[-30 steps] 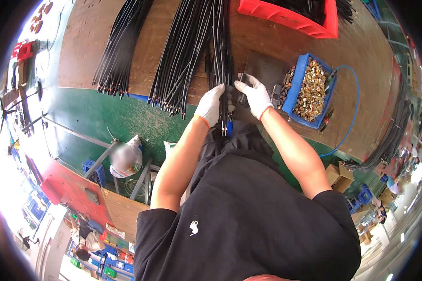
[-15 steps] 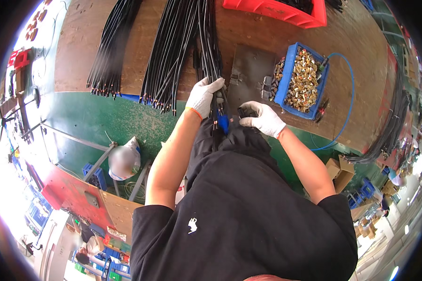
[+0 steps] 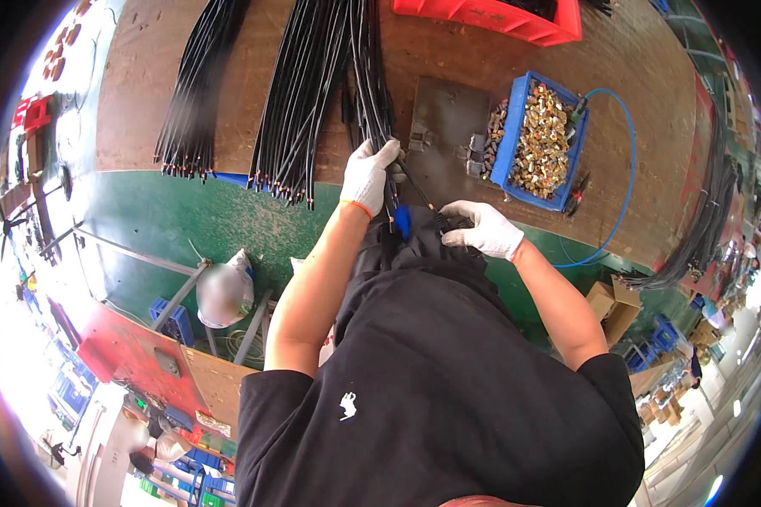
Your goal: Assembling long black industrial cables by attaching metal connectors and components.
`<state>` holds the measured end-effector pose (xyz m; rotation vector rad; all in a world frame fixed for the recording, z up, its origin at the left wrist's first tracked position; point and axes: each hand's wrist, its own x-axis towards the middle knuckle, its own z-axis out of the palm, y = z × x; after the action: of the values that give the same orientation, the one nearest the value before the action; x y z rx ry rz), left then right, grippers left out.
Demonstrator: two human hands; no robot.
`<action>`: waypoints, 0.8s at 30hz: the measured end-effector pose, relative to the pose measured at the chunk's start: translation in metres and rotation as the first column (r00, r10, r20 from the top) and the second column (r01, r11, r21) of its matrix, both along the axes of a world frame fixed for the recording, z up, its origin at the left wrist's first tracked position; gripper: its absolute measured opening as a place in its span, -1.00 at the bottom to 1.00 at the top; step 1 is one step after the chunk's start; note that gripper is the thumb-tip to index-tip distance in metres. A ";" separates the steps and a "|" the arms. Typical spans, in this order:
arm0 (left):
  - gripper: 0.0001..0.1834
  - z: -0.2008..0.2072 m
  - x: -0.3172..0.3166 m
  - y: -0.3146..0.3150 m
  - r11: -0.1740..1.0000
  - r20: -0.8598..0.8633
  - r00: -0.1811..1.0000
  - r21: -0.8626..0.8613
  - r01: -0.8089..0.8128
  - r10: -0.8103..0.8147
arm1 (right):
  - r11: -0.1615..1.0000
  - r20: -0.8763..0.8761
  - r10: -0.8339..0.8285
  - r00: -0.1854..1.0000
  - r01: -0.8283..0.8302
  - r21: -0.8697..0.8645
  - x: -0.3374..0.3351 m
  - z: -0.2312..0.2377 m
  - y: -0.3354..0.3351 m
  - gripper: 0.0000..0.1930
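At the bench edge, left hand (image 3: 369, 176) on black cables (image 3: 372, 93), right hand (image 3: 482, 230) gripping one cable end.

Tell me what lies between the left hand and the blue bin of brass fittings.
In the head view, a dark metal plate with small clamps lies on the wooden bench between the left hand and the blue bin.

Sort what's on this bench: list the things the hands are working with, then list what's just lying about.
In hand:
left hand on a bundle of black cables
right hand gripping one black cable end

Lying about:
blue bin of brass fittings
red tray
dark metal plate
blue hose
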<state>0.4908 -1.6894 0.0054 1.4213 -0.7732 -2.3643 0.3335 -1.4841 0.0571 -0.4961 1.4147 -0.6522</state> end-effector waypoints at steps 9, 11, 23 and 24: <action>-0.81 -0.004 -0.002 -0.008 0.990 0.073 0.987 0.019 0.139 -0.140 | 0.976 -0.080 -0.216 0.973 0.216 -0.010 0.022 -0.032 -0.072 -0.39; -0.77 -0.009 0.006 -0.008 0.999 0.089 0.995 -0.016 0.044 -0.043 | 0.983 -0.161 -0.172 0.972 0.159 -0.092 0.017 -0.043 -0.106 -0.38; -0.76 -0.001 0.031 -0.031 0.995 -0.015 0.997 0.061 0.079 -0.078 | 0.930 -0.320 -0.362 0.876 0.317 -0.184 -0.005 -0.090 -0.209 -0.62; -0.79 -0.007 0.030 -0.026 0.993 -0.047 0.996 0.080 0.083 -0.079 | 0.926 -0.290 -0.371 0.882 0.328 -0.187 0.005 -0.089 -0.202 -0.66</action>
<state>0.5206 -1.7156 -0.0020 1.3892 -0.7443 -2.5067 0.3384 -1.6859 -0.0317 -0.4677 1.8015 -0.9973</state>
